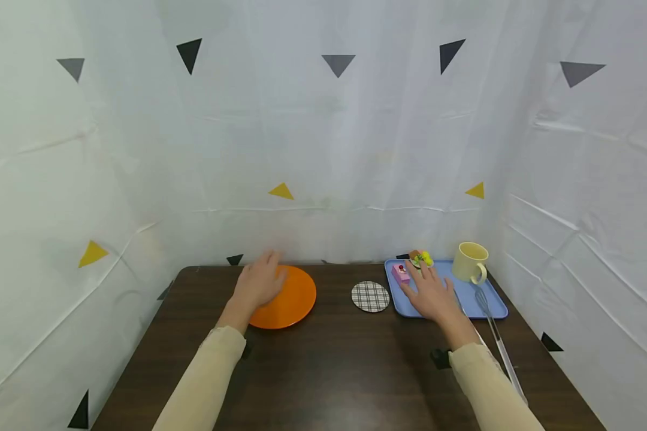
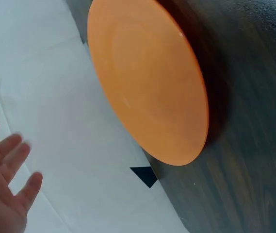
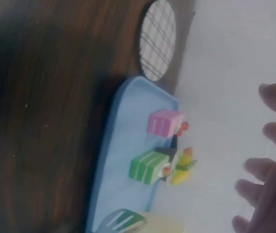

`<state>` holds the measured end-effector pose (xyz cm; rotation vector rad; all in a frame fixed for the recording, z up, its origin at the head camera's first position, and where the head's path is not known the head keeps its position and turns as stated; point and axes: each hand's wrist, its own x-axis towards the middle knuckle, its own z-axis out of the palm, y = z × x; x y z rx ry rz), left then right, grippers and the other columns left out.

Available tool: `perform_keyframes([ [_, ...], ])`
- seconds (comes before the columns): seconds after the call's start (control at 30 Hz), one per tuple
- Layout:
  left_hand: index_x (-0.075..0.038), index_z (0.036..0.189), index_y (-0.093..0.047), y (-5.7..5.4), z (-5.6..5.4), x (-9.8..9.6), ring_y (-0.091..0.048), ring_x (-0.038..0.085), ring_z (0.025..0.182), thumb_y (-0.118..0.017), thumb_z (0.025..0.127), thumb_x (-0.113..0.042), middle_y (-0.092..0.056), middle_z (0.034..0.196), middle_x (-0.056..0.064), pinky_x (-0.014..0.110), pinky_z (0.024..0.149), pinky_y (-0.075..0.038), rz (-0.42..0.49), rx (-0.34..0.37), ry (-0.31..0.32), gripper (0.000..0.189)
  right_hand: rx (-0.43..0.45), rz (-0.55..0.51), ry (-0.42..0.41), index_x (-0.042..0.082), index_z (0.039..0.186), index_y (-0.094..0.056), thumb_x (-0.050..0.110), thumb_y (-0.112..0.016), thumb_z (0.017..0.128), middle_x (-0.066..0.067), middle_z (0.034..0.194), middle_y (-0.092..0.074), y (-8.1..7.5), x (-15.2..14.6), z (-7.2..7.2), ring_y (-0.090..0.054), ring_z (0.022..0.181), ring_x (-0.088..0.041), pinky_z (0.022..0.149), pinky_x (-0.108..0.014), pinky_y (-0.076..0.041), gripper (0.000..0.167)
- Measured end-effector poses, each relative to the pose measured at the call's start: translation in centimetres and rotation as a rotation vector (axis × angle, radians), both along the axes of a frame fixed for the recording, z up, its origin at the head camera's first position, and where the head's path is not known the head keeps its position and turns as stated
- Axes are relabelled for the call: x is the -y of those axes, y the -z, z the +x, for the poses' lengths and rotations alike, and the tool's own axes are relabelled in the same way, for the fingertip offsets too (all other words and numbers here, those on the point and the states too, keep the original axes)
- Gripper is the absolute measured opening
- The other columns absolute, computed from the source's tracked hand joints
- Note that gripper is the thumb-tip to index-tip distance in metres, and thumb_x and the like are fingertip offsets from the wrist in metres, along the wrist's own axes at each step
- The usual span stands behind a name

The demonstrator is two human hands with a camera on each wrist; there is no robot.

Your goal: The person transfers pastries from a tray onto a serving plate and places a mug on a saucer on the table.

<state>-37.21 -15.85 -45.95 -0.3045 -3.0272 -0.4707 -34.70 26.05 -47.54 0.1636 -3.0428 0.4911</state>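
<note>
My left hand (image 1: 259, 280) hovers over the left part of an orange plate (image 1: 293, 302), fingers loosely spread and slightly blurred. In the left wrist view the same plate (image 2: 147, 82) lies apart from the fingers, which hold nothing. Over a blue tray (image 1: 407, 308) at the right, my right hand (image 1: 434, 296) reaches forward with its fingers spread and nothing in them. Near its fingertips are a pink toy cake slice (image 1: 401, 273) and a yellow-topped piece (image 1: 423, 258). A green cake slice (image 3: 148, 166) shows on the tray in the right wrist view.
Between plate and tray lies a round checked coaster (image 1: 370, 297). A pale yellow mug (image 1: 466, 266) stands at the tray's back right. A whisk (image 1: 507, 362) reaches from the tray toward the front edge. White curtain (image 1: 334, 149) encloses the dark table (image 1: 323, 371).
</note>
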Motion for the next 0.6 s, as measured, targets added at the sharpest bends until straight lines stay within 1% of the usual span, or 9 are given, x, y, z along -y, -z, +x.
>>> perform_keyframes([
  [0.03, -0.017, 0.169, -0.035, -0.2, 0.0, 0.1, -0.042, 0.041, 0.155, -0.048, 0.114, -0.038, -0.035, 0.174, 0.014, 0.068, 0.126, -0.033, 0.008, -0.036, -0.003, 0.060, -0.005, -0.002, 0.004, 0.014, 0.171, -0.029, 0.046, -0.049, 0.111, -0.029, 0.174, -0.027, -0.1, -0.1, 0.1, -0.024, 0.161, -0.052, 0.125, -0.082, -0.010, 0.070],
  [0.1, -0.017, 0.163, -0.044, -0.6, 0.1, 0.2, -0.063, 0.039, 0.132, -0.050, 0.113, -0.037, -0.050, 0.164, 0.012, 0.062, 0.112, -0.051, 0.025, -0.079, -0.013, 0.055, -0.009, -0.014, 0.020, 0.013, 0.169, -0.033, 0.044, -0.052, 0.111, -0.027, 0.171, -0.036, -0.3, -0.5, 0.3, -0.033, 0.157, -0.052, 0.123, -0.083, -0.014, 0.069],
  [0.13, -0.017, 0.160, -0.049, -0.7, 0.1, 0.4, -0.068, 0.037, 0.121, -0.050, 0.113, -0.036, -0.056, 0.159, 0.010, 0.059, 0.105, -0.056, 0.026, -0.098, -0.017, 0.051, -0.011, -0.020, 0.031, 0.013, 0.168, -0.035, 0.043, -0.053, 0.110, -0.027, 0.169, -0.040, -0.5, -0.7, 0.5, -0.038, 0.154, -0.051, 0.122, -0.083, -0.015, 0.068],
  [0.2, -0.017, 0.151, -0.059, -0.8, 0.2, 0.7, -0.072, 0.032, 0.105, -0.049, 0.112, -0.036, -0.066, 0.147, 0.008, 0.055, 0.093, -0.061, 0.045, -0.124, -0.025, 0.044, -0.012, -0.028, 0.058, 0.012, 0.165, -0.041, 0.041, -0.055, 0.109, -0.025, 0.164, -0.048, -1.0, -1.1, 1.2, -0.045, 0.150, -0.051, 0.118, -0.082, -0.022, 0.064],
  [0.27, -0.017, 0.139, -0.067, -0.6, 0.2, 1.3, -0.070, 0.027, 0.090, -0.048, 0.112, -0.035, -0.074, 0.132, 0.005, 0.052, 0.083, -0.062, 0.074, -0.139, -0.033, 0.038, -0.012, -0.037, 0.080, 0.010, 0.162, -0.045, 0.040, -0.054, 0.109, -0.026, 0.160, -0.053, -1.2, -1.6, 1.8, -0.050, 0.146, -0.052, 0.116, -0.081, -0.027, 0.062],
  [0.33, -0.018, 0.127, -0.072, -0.3, 0.3, 2.1, -0.069, 0.025, 0.086, -0.047, 0.112, -0.035, -0.077, 0.117, 0.003, 0.052, 0.081, -0.060, 0.107, -0.145, -0.046, 0.034, -0.010, -0.049, 0.098, 0.008, 0.160, -0.048, 0.040, -0.054, 0.109, -0.027, 0.155, -0.057, -1.4, -2.1, 2.4, -0.054, 0.141, -0.052, 0.113, -0.078, -0.036, 0.060],
  [0.43, -0.020, 0.117, -0.073, 0.3, 0.4, 3.5, -0.064, 0.023, 0.078, -0.046, 0.113, -0.035, -0.075, 0.103, 0.002, 0.049, 0.075, -0.056, 0.156, -0.130, -0.080, 0.032, -0.003, -0.072, 0.120, 0.006, 0.157, -0.049, 0.041, -0.051, 0.110, -0.027, 0.150, -0.061, -1.5, -3.2, 3.4, -0.060, 0.132, -0.053, 0.104, -0.072, -0.048, 0.059],
  [0.53, -0.021, 0.114, -0.071, 0.8, 0.4, 4.9, -0.061, 0.023, 0.077, -0.042, 0.113, -0.038, -0.071, 0.097, 0.003, 0.045, 0.072, -0.050, 0.215, -0.086, -0.111, 0.033, 0.000, -0.100, 0.143, 0.005, 0.155, -0.050, 0.042, -0.050, 0.111, -0.027, 0.147, -0.063, -1.3, -4.5, 4.3, -0.063, 0.127, -0.052, 0.093, -0.067, -0.056, 0.059],
  [0.6, -0.019, 0.117, -0.070, 1.1, 0.3, 5.9, -0.060, 0.025, 0.079, -0.041, 0.113, -0.038, -0.069, 0.099, 0.007, 0.043, 0.072, -0.046, 0.271, -0.035, -0.121, 0.036, -0.009, -0.112, 0.168, 0.004, 0.155, -0.049, 0.044, -0.049, 0.111, -0.027, 0.146, -0.063, -0.9, -5.4, 4.8, -0.065, 0.125, -0.050, 0.088, -0.065, -0.057, 0.059],
])
